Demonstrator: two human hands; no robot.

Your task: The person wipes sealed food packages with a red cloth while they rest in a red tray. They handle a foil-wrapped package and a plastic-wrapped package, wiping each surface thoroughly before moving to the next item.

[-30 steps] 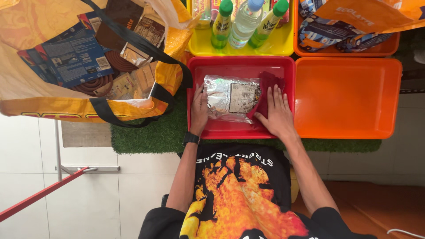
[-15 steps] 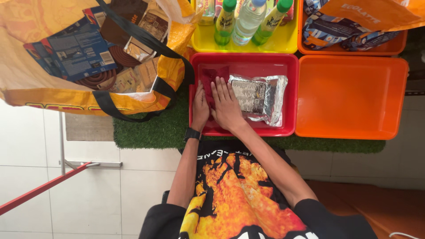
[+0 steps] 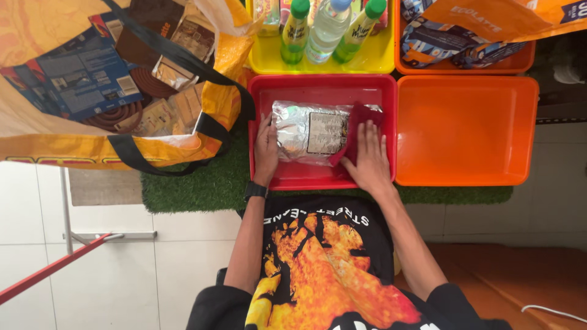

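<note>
Foil pouch [image 3: 310, 131] lies crosswise between our hands: left hand [image 3: 266, 150] flat at its left end, right hand [image 3: 367, 160] pressing dark red cloth [image 3: 356, 125] at its right.

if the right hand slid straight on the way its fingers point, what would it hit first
The right hand lies flat on the dark red cloth, fingers pointing to the red tray's far wall. Sliding on, it would likely meet that wall first, the foil packet staying beside it.
</note>
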